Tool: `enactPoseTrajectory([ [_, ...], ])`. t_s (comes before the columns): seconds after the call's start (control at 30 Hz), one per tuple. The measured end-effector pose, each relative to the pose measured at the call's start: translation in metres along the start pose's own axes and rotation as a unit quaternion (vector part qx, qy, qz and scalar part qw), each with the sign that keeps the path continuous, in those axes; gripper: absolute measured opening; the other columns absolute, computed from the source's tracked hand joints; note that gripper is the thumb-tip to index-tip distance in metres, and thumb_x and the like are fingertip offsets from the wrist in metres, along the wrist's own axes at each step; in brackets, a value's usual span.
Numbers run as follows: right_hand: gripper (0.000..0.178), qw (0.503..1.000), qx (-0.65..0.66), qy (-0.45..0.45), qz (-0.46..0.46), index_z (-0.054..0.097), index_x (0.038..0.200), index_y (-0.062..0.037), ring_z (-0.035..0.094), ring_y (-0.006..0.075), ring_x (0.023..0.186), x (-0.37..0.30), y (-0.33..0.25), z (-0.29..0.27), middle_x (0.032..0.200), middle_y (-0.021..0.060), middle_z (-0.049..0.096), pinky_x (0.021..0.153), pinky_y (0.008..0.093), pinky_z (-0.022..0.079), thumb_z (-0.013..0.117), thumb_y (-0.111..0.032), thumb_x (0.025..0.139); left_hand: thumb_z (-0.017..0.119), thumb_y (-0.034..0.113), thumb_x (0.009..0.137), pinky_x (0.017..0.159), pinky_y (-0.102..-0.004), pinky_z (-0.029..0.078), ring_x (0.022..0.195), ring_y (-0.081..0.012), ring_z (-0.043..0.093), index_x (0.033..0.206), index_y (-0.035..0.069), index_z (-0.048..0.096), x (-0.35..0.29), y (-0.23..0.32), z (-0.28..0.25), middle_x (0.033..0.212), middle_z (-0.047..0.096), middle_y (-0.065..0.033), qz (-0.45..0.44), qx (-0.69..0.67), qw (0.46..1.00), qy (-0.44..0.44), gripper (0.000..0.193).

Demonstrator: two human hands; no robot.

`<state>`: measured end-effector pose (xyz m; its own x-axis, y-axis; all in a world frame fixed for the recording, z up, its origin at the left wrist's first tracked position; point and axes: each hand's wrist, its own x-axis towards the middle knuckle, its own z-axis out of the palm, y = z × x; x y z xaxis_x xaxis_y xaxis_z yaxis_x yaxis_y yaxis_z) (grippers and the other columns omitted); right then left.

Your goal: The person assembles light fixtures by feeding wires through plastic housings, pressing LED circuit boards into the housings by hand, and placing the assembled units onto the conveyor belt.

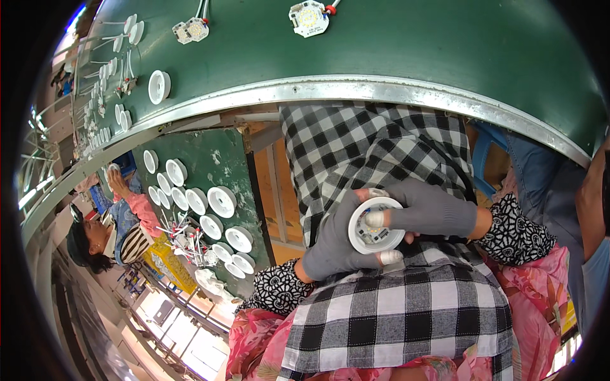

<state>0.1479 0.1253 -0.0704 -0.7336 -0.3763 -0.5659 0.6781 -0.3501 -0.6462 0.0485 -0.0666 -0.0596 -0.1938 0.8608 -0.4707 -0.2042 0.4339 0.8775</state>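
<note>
Above my lap I hold a white round lamp housing (400,236) with its open side facing up. A small LED circuit board (381,236) sits inside it, partly covered by my thumb. My left hand (337,244), in a grey glove with bare fingertips, is wrapped round the housing's near and left side. From the right, my right hand (432,211), gloved alike, grips the far right rim while its thumb presses down on the board. The fingers beneath the housing are mostly hidden.
A green worktable with a metal edge (305,89) runs across in front, carrying wired LED boards (309,18) and a row of white housings (159,86). On a lower green board (216,149) at left lie several housings and wired boards (190,240). A co-worker (121,228) sits beyond; another person's arm (591,197) is at right.
</note>
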Motion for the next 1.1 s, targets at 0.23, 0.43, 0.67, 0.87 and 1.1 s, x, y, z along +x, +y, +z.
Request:
enactPoseTrajectory([
  [0.23, 0.045, 0.986, -0.035, 0.130, -0.101, 0.059, 0.125, 0.0000, 0.069, 0.0166, 0.078, -0.008, 0.014, 0.035, 0.094, 0.0133, 0.070, 0.071, 0.0290, 0.055, 0.057, -0.033, 0.094, 0.091, 0.031, 0.068, 0.095, -0.0336, 0.050, 0.111, -0.0208, 0.060, 0.133, 0.003, 0.034, -0.008, 0.013, 0.003, 0.120, 0.057, -0.0124, 0.071, 0.053, 0.986, 0.138, 0.091],
  [0.43, 0.041, 0.978, -0.082, 0.165, -0.096, 0.062, 0.121, -0.0003, 0.070, 0.0237, 0.094, -0.015, 0.002, 0.035, 0.101, 0.0164, 0.071, 0.083, 0.0337, 0.053, 0.057, -0.030, 0.092, 0.091, 0.036, 0.066, 0.088, -0.0338, 0.054, 0.106, -0.0218, 0.065, 0.131, 0.003, 0.040, -0.007, 0.024, -0.011, 0.121, 0.059, -0.0133, -0.011, 0.084, 0.996, 0.041, 0.089],
  [0.67, 0.037, 0.965, 0.017, 0.232, -0.122, 0.063, 0.119, -0.0022, 0.070, 0.0220, 0.092, -0.006, 0.026, 0.055, 0.101, 0.0149, 0.071, 0.082, 0.0330, 0.054, 0.057, -0.024, 0.091, 0.096, 0.034, 0.057, 0.092, -0.0338, 0.051, 0.107, -0.0203, 0.060, 0.130, 0.003, 0.028, -0.020, 0.001, 0.009, 0.120, 0.051, -0.0142, 0.090, 0.190, 0.972, 0.107, 0.105],
  [0.87, 0.036, 0.963, 0.011, 0.217, -0.157, 0.063, 0.119, -0.0009, 0.070, 0.0201, 0.088, -0.003, 0.007, 0.032, 0.100, 0.0143, 0.071, 0.080, 0.0326, 0.054, 0.057, -0.024, 0.092, 0.092, 0.032, 0.066, 0.085, -0.0340, 0.054, 0.104, -0.0205, 0.064, 0.129, 0.001, 0.034, 0.004, 0.012, -0.001, 0.115, 0.058, -0.0142, 0.064, 0.096, 0.988, 0.101, 0.091],
  [1.1, 0.042, 0.977, -0.045, 0.180, -0.105, 0.065, 0.116, -0.0036, 0.068, 0.0164, 0.085, -0.014, -0.014, 0.004, 0.097, 0.0126, 0.072, 0.078, 0.0304, 0.054, 0.068, -0.034, 0.088, 0.094, 0.037, 0.061, 0.095, -0.0354, 0.048, 0.112, -0.0228, 0.057, 0.133, 0.001, 0.034, 0.024, 0.020, 0.000, 0.122, 0.052, -0.0132, 0.095, 0.234, 0.965, 0.069, 0.101],
])
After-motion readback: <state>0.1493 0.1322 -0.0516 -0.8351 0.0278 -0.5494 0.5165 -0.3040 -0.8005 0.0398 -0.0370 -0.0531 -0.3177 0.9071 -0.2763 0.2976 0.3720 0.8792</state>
